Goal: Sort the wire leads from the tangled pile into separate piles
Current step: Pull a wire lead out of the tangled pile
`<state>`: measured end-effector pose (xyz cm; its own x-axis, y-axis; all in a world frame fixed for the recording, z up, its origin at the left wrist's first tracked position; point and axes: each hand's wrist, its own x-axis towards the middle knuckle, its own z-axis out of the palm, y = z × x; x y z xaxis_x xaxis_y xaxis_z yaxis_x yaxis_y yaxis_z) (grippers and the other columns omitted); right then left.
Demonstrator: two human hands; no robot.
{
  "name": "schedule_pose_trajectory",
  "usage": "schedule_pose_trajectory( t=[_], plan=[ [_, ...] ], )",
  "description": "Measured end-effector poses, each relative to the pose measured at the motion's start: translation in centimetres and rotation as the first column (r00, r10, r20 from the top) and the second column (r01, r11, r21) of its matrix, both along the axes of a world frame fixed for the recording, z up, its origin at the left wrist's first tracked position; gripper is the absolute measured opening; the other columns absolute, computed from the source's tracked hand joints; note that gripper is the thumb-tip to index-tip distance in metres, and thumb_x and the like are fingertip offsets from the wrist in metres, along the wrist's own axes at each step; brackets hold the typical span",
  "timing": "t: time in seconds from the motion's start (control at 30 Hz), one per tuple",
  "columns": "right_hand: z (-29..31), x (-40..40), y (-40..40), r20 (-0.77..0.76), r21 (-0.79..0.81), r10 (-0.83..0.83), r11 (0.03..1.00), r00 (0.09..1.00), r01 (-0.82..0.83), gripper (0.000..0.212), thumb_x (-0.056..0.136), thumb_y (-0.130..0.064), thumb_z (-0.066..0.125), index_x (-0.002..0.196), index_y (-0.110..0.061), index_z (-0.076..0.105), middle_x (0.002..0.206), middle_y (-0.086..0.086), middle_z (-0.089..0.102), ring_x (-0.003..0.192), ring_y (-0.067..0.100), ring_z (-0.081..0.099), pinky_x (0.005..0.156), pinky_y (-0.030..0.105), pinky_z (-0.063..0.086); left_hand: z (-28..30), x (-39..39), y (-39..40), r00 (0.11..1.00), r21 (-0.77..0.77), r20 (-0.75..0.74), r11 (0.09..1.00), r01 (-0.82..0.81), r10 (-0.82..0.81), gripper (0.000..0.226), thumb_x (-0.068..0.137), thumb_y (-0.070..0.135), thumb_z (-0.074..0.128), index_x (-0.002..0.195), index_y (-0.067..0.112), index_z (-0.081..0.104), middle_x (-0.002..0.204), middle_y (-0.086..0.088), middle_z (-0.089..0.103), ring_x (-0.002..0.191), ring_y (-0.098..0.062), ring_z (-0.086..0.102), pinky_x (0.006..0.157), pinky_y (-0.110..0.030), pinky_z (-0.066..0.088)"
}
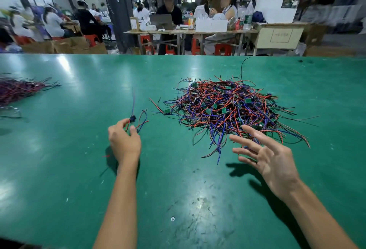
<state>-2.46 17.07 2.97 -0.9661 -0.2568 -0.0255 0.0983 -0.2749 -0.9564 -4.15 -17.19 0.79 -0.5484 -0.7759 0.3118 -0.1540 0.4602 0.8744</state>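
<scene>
Left hand (124, 139) raised over the green bench (59, 169), thumb and fingers pinching a lead (132, 119); motion-blurred, its exact grip points hard to make out. Right hand (271, 159) spread, empty, hovering at the near edge of the tangled pile (227, 106) mid-bench. Far left, a sorted pile (17, 90), blurred and cut off by the frame edge.

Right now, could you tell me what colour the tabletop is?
Green: the tabletop shows best in the head view.
</scene>
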Motion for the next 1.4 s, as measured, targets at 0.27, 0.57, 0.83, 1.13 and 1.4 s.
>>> schedule_pose_trajectory(
  t=[0.27, 0.57, 0.83, 1.13, 1.4],
  plan=[
    [-0.2, 0.5, -0.7, 0.004, 0.044, 0.063, 0.997, 0.998, -0.063, 0.054, 0.084, -0.040, 0.052, 0.135, -0.022, 0.055, 0.120, 0.012, 0.073, 0.087, 0.022, 0.069, 0.085, 0.040, 0.049, -0.2, 0.5, 0.0, 0.990, 0.021, -0.106, 0.996, -0.091, 0.093, 0.026, 0.090, 0.006, 0.067, 0.116, 0.004, 0.064, 0.110, -0.016, 0.072, 0.103, -0.032, 0.066, 0.092, -0.036, 0.046],
    [-0.3, 1.0, -1.5, -0.004, 0.142, 0.120, 0.983, 0.993, -0.118, 0.052, 0.083, -0.037, 0.059, 0.132, -0.021, 0.056, 0.117, 0.009, 0.074, 0.088, 0.022, 0.070, 0.081, 0.034, 0.052, 1.6, 0.7, -0.3, 0.923, 0.121, -0.315, 0.974, -0.192, 0.221, 0.024, 0.092, 0.013, 0.064, 0.114, 0.006, 0.072, 0.109, -0.012, 0.073, 0.085, -0.016, 0.067, 0.082, -0.024, 0.047],
    [-0.5, 1.4, -4.5, -0.057, 0.110, 0.127, 0.987, 0.990, -0.120, 0.048, 0.093, -0.051, 0.060, 0.130, -0.020, 0.060, 0.122, 0.003, 0.073, 0.112, 0.020, 0.070, 0.095, 0.034, 0.057, 2.6, 2.5, 11.0, 0.755, -0.461, -0.463, 0.854, 0.242, -0.464, 0.015, 0.093, 0.015, 0.073, 0.107, 0.017, 0.076, 0.092, 0.009, 0.070, 0.067, 0.006, 0.048, 0.066, -0.011, 0.037],
    [-0.4, 1.1, -4.2, -0.143, -0.158, -0.213, 0.969, 0.967, 0.190, 0.023, 0.099, -0.020, 0.054, 0.114, -0.010, 0.068, 0.113, 0.004, 0.075, 0.111, 0.016, 0.069, 0.091, 0.026, 0.057, 0.0, 3.7, 16.1, 0.603, -0.458, -0.224, 0.629, 0.628, -0.766, 0.031, 0.093, 0.023, 0.072, 0.121, 0.033, 0.065, 0.104, 0.021, 0.072, 0.080, 0.004, 0.070, 0.060, -0.017, 0.046],
    [0.9, 0.0, -1.7, -0.019, -0.151, -0.439, 0.889, 0.898, 0.432, 0.019, 0.098, -0.025, 0.061, 0.112, -0.015, 0.070, 0.103, -0.001, 0.077, 0.081, 0.009, 0.072, 0.066, 0.022, 0.059, 0.0, 3.0, 16.1, 0.654, -0.120, -0.159, 0.672, 0.731, -0.740, 0.017, 0.089, 0.030, 0.076, 0.102, 0.040, 0.069, 0.079, 0.015, 0.074, 0.065, -0.003, 0.064, 0.056, -0.013, 0.037]
  ],
)
